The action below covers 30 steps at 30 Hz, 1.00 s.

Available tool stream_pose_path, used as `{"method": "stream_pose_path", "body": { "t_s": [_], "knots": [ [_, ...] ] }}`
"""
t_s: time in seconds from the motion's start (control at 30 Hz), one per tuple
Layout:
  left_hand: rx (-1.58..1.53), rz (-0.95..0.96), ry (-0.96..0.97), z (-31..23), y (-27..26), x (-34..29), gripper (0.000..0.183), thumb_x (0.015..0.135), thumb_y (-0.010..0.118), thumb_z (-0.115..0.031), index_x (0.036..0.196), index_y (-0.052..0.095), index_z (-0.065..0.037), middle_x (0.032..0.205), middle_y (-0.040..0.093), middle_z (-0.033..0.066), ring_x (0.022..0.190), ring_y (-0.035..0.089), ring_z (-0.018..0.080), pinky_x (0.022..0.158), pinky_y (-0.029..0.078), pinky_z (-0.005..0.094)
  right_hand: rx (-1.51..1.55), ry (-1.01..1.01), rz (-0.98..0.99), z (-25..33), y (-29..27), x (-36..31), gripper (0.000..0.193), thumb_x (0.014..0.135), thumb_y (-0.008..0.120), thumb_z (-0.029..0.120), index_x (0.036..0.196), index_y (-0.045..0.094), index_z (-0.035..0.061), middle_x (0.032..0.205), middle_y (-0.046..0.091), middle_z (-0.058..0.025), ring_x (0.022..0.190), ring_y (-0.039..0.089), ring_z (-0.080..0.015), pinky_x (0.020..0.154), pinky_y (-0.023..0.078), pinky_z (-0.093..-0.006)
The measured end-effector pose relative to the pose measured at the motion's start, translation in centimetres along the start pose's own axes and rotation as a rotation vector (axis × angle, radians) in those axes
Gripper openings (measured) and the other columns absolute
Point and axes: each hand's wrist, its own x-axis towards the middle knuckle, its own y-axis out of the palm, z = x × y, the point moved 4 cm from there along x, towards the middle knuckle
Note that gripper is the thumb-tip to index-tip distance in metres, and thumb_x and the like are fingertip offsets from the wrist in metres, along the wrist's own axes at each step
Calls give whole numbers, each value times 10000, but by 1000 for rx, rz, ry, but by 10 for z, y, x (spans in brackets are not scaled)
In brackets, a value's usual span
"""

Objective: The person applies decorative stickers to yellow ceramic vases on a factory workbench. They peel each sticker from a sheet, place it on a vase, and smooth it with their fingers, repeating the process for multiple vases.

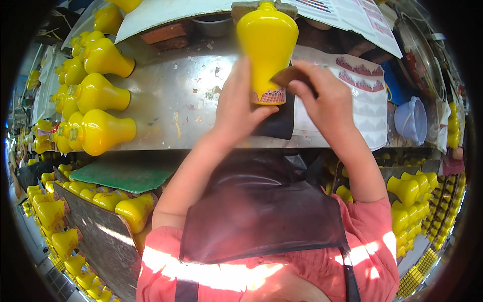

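Note:
A glossy yellow vase [266, 45] lies in front of me, its far end at a grey metal holder [242, 11]. Around its near, narrower end runs a red-and-white patterned band [270, 96]. My left hand [236, 100] is at the vase's left side, fingers stretched along it and thumb by the patterned end. Between the thumb and fingers of my right hand [322, 93] is a thin dark brown scraper [290, 76], its tip against the vase's right side. A black cloth [275, 123] lies beneath the near end.
Several yellow vases [103, 132] line the table's left side. Right of my work lies a sheet of patterned decals [370, 113], with a pale blue bucket [411, 121] beyond it. A green board [126, 171] and more vases sit below the table edge [166, 146].

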Motion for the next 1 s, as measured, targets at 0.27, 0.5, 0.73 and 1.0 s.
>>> {"method": "stream_pose_path", "body": {
  "t_s": [0.27, 0.5, 0.73, 1.0],
  "knots": [
    [21, 33, 14, 0, -5, 12, 1075, 727, 924, -208, 1619, 329, -145, 1562, 390, 208, 1217, 584, 361, 1072, 479, 444, 229, 434, 153, 2, 15, -30, 259, 915, 708, 187, 1143, 647, 80, 846, 728, -177, 737, 726, -366, 662, 557, -421],
    [29, -69, -69, -8, -2, 9, 993, 751, 903, -178, 1596, 387, -106, 1556, 379, 222, 1335, 513, 391, 1091, 474, 426, 476, 505, 95, 4, 19, -44, 265, 941, 649, 146, 1185, 611, 50, 929, 698, -113, 760, 643, -160, 697, 506, -334],
    [-52, 64, -35, -1, -6, 10, 1077, 749, 906, -194, 1625, 291, -75, 1555, 387, 241, 1407, 451, 419, 1125, 444, 440, 421, 610, 60, -1, 18, -43, 242, 955, 642, 188, 1156, 604, 59, 868, 697, -153, 765, 670, -254, 708, 526, -366],
    [-11, 30, -39, 2, 0, 7, 1138, 729, 932, -259, 1632, 263, -86, 1550, 421, 233, 1407, 465, 406, 1121, 446, 457, 44, 342, 84, 1, 5, -12, 204, 917, 707, 131, 1120, 683, 120, 878, 745, -157, 768, 750, -332, 645, 570, -411]
  ]
}}
